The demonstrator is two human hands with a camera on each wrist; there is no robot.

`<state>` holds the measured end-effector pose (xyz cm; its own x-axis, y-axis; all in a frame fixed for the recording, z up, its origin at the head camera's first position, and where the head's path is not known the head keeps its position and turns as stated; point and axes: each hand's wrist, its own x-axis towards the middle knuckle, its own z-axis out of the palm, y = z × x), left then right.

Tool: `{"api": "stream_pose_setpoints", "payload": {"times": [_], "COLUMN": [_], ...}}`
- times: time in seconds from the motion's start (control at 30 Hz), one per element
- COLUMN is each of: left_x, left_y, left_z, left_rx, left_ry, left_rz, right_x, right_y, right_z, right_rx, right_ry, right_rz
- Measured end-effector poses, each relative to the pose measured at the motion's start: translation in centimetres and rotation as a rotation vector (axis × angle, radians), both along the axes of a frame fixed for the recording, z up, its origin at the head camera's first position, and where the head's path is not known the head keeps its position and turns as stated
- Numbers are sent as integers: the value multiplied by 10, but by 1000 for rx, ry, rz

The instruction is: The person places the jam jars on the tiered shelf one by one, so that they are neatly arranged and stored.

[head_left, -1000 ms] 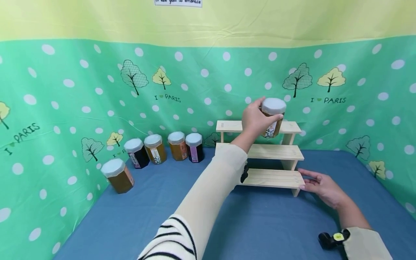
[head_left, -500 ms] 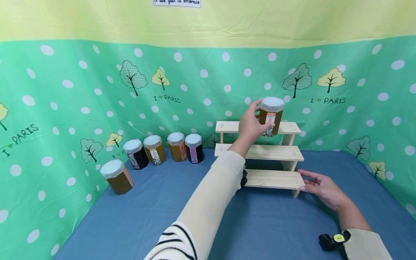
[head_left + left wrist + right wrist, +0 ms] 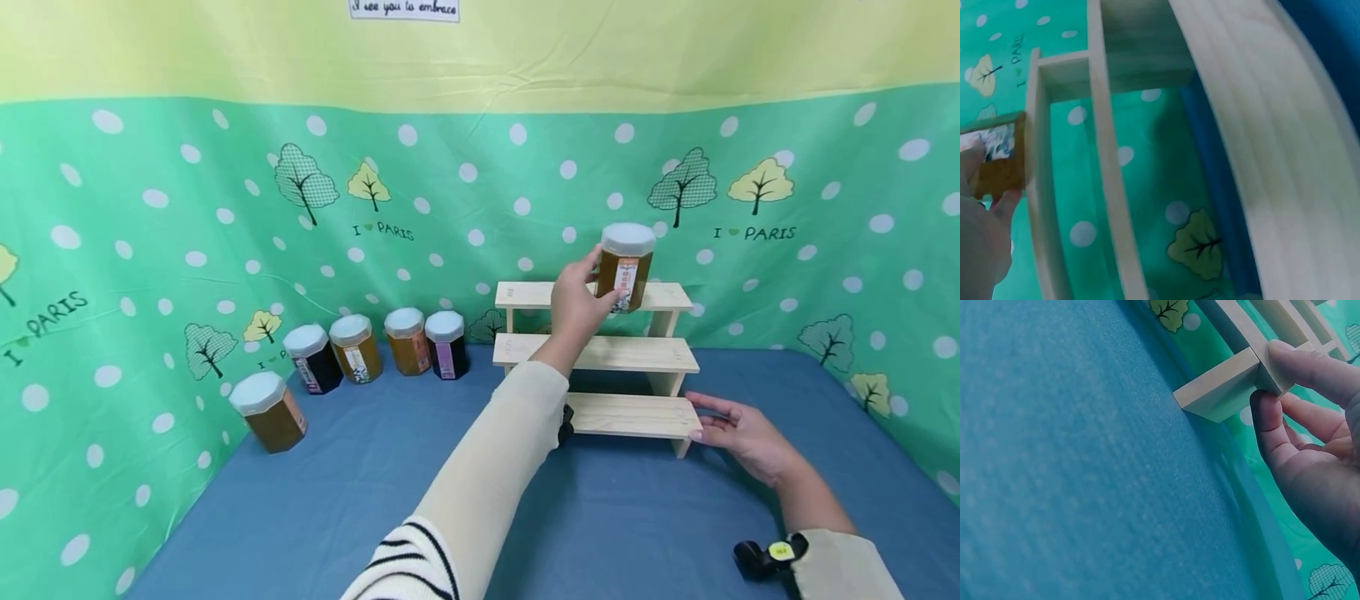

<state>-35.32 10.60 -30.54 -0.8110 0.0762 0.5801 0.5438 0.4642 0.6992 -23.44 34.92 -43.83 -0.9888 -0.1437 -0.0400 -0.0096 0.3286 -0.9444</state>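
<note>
A jar of amber contents with a white lid [image 3: 626, 262] is upright at the top step of a three-tier wooden display shelf [image 3: 596, 354]. My left hand [image 3: 577, 308] holds it from the left, thumb in front and fingers behind. In the left wrist view the base of the amber jar [image 3: 1000, 162] meets the top board. My right hand [image 3: 738, 433] pinches the right end of the lowest board; in the right wrist view, the fingertips of the right hand [image 3: 1313, 431] lie on both faces of that board's corner [image 3: 1269, 372].
On the blue cloth [image 3: 360, 467] at the left stand several more white-lidded jars: an amber one in front [image 3: 268, 412], a dark one [image 3: 312, 358] and others behind. A green dotted curtain [image 3: 480, 200] rises close behind the shelf.
The held jar has turned so its orange-and-white label faces forward, and it has shifted slightly left. The left thumb has slid left across its front. My right hand has stayed at the lowest board.
</note>
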Motion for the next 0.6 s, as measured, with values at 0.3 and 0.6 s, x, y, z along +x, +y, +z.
{"api": "stream_pose_setpoints", "payload": {"times": [0.3, 0.6], "left_x": [9, 12], "left_y": [7, 12], "left_z": [-16, -16], "left_rx": [-5, -14], "left_ry": [129, 21], "left_rz": [89, 72], "right_x": [-1, 0], "right_y": [0, -1], "right_z": [-2, -1], "right_rx": [2, -1], "right_ry": [-8, -2], "right_rz": [0, 1]}}
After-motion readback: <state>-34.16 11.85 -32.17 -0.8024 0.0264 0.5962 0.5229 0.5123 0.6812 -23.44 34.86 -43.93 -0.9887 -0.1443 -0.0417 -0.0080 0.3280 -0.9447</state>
